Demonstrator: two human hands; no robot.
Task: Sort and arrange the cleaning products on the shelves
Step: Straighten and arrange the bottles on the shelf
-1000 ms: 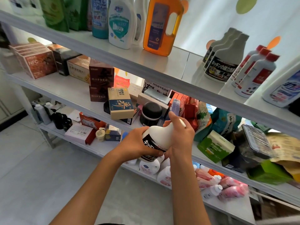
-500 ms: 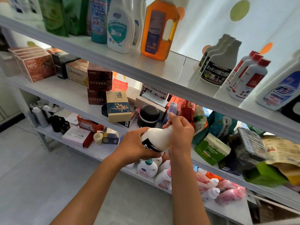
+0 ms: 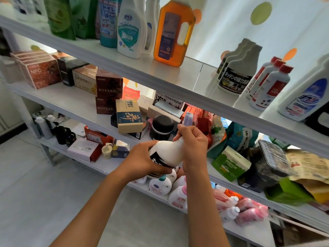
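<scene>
I hold a white cleaner bottle with a black label (image 3: 166,155) in both hands, in front of the middle shelf's edge. My left hand (image 3: 143,160) grips its lower body. My right hand (image 3: 193,145) wraps round its neck and top, hiding the cap. On the top shelf (image 3: 160,72) stand three matching white bottles with black labels (image 3: 237,72), three white bottles with red caps (image 3: 270,86), an orange jug (image 3: 173,32) and a white and teal bottle (image 3: 129,31).
A white and blue bottle (image 3: 306,98) stands at the top shelf's right end. Boxes, a black jar (image 3: 162,127) and green packets crowd the middle shelf. White and pink bottles (image 3: 178,191) lie on the lowest shelf beneath my hands. Grey floor lies to the left.
Both hands have kept their grip on the bottle and lifted it slightly; the view has shifted a little toward the shelves.
</scene>
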